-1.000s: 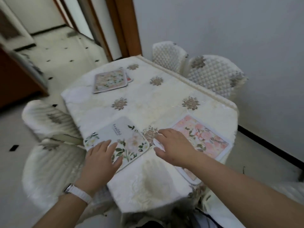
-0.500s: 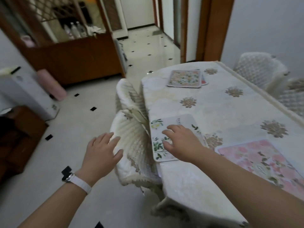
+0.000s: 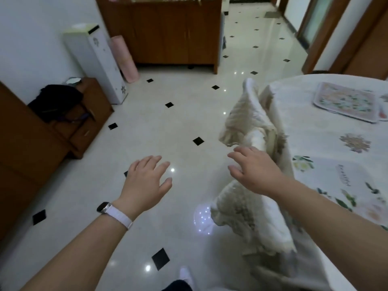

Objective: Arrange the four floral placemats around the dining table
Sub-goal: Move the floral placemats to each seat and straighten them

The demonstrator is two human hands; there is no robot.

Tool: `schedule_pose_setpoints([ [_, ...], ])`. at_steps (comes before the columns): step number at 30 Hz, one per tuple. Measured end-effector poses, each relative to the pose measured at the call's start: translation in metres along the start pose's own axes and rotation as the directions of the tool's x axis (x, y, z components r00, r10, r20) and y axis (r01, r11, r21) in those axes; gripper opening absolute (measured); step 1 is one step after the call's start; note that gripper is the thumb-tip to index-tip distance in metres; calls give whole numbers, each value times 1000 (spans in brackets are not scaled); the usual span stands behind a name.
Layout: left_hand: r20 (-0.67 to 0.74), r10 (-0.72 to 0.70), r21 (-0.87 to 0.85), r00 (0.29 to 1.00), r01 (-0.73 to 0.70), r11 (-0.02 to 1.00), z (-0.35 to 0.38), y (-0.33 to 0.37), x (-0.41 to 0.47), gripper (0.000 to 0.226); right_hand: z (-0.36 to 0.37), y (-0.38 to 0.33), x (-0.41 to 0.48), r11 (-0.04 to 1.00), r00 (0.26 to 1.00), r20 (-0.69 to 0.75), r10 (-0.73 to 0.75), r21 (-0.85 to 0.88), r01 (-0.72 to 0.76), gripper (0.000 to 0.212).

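Hands come first to the eye: both are empty, fingers spread and loose, held out over the pale glossy tiled floor with black diamond insets (image 3: 147,127) and not over the table. The left hand (image 3: 147,181), with a white-strapped wristwatch (image 3: 114,214) on its wrist, hangs palm-down well clear of everything. The right hand (image 3: 255,170) hovers just beside the cream quilted chair covers (image 3: 247,122) tucked against the table edge, gripping nothing; whether a fingertip brushes the fabric I cannot quite tell.

Placemats in sight lie flat on the dining table with its cream embroidered tablecloth (image 3: 315,143). A white rectangular placemat with green leaves and pale blossoms (image 3: 344,185) sits at the near edge, squared to the side where a chair stands, which reads as a finished place setting. Farther along the same side lies a pink-bordered floral placemat (image 3: 346,102), and a sliver of another mat (image 3: 383,114) seems to peek from under its far corner, so that looks like a small stack not yet dealt out.

My guess is the open, forward-held hands suit someone walking round the chairs towards that stack, arms out for balance and ready to pick up. Any fourth mat is outside the frame.
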State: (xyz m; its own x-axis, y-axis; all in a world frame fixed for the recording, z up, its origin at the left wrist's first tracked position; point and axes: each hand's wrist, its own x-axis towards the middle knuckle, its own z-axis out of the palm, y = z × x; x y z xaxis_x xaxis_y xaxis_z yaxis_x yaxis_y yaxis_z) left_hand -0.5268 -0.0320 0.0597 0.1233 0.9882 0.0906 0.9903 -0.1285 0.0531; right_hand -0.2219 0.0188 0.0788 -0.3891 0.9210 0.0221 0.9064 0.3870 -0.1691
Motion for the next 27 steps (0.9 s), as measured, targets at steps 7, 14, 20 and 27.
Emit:
schedule_pose_setpoints([
  [7,-27,-4,-61,1000,2,998,2,-92,43,58,0,-66,80,997,999,27,-42,-67,43,49],
  [14,-73,-56,-107,996,48,993,-4,-142,83,58,-1,-79,151,994,998,-32,-58,-98,55,48],
  [20,-72,-106,-78,992,101,992,0,-175,135,55,25,-63,226,999,1000,-24,2,32,-2,47],
  [27,10,-141,-32,990,141,989,-4,-197,259,60,26,-16,355,995,999,-19,28,94,-26,49],
])
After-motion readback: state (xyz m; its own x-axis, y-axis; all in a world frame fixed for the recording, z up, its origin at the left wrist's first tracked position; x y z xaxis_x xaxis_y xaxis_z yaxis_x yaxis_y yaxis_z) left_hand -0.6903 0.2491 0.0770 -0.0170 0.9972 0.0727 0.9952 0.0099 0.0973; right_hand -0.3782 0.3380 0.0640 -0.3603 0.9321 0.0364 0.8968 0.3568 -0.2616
